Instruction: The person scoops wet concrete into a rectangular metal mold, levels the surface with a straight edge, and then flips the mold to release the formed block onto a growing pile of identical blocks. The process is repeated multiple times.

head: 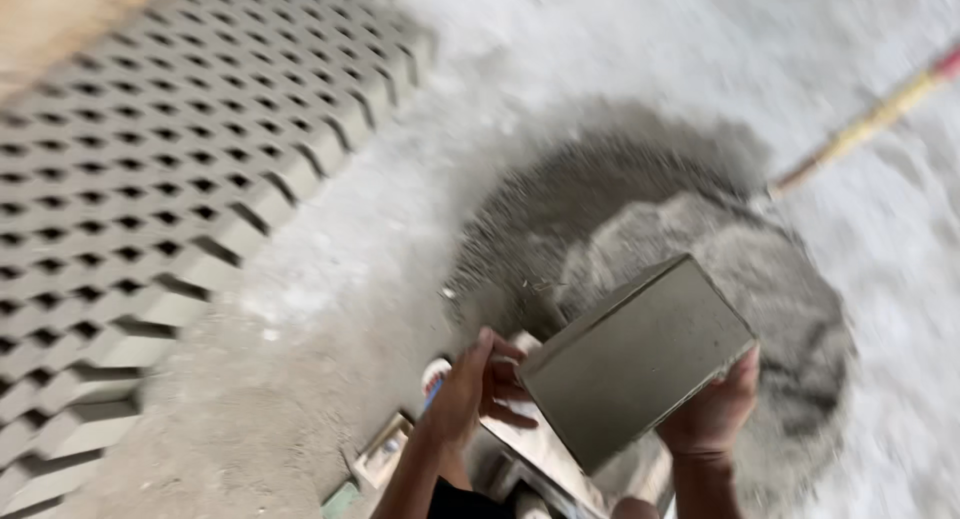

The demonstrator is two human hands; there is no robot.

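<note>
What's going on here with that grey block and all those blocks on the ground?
A person holds a grey rectangular concrete block tilted between both bare hands, left hand at one end, right hand at the other. Below lies a pile of grey sandy mix on the dusty floor. Rows of pale hollow blocks stand to the left.

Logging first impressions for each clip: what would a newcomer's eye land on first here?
First, the grey rectangular block at lower centre, tilted and held between the left hand and the right hand. Next, the rows of hollow grey blocks covering the ground at left. Behind the held block lies a heap of grey mix, with a long tool handle at upper right.
</note>
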